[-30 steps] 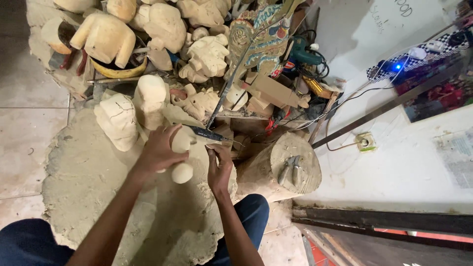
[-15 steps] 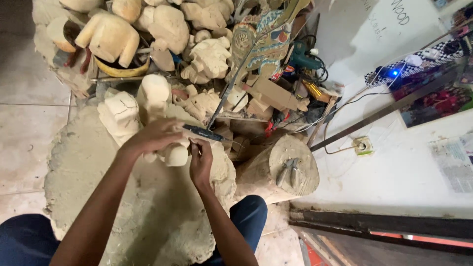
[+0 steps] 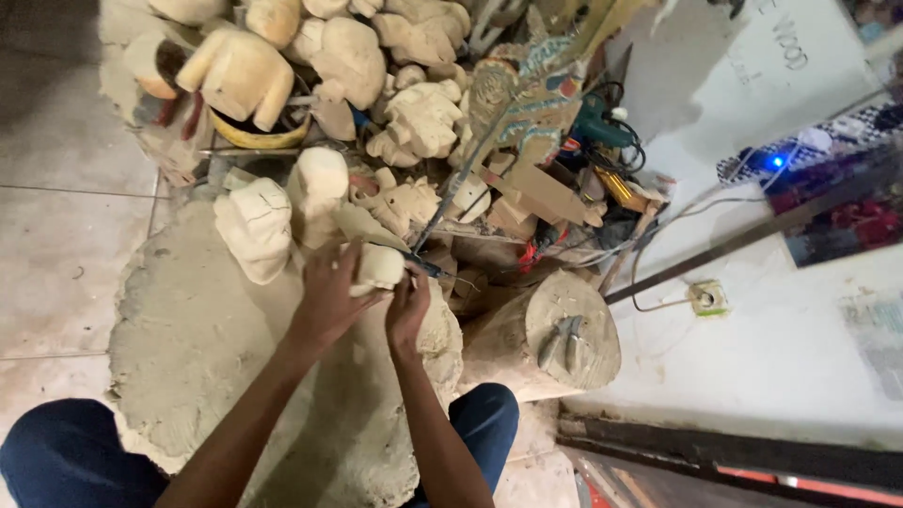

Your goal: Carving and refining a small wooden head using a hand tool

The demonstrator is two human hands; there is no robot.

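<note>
Head view, looking down. I see my left hand (image 3: 329, 296) at frame centre, its fingers wrapped around a small pale wooden carving (image 3: 378, 268), a rounded lump whose long axis runs roughly left to right, its blunter end toward the right. My right hand (image 3: 407, 310) sits just beside it, lower right of the carving, fingers pinched narrow on a slim dark carving tool (image 3: 414, 261). The tool's long axis slants from upper left to lower right, lying across the top of the carving and touching it; I cannot tell which end is the blade.

Both hands work over a round, dust-coated mat (image 3: 188, 348) that fills the lower left of the frame and lies on a pale tiled floor (image 3: 56, 254). Just beside the hands, lower right of centre, stands a log stump (image 3: 564, 339) with a pair of pliers (image 3: 562, 341) lying on its flat top. Above, across the upper centre, is a heap of rough-cut wooden figures (image 3: 348, 56), offcuts and tangled cables. A wall socket (image 3: 707, 297) sits on the white surface at right. Dark blue trousers (image 3: 66, 452) show along the bottom edge.
</note>
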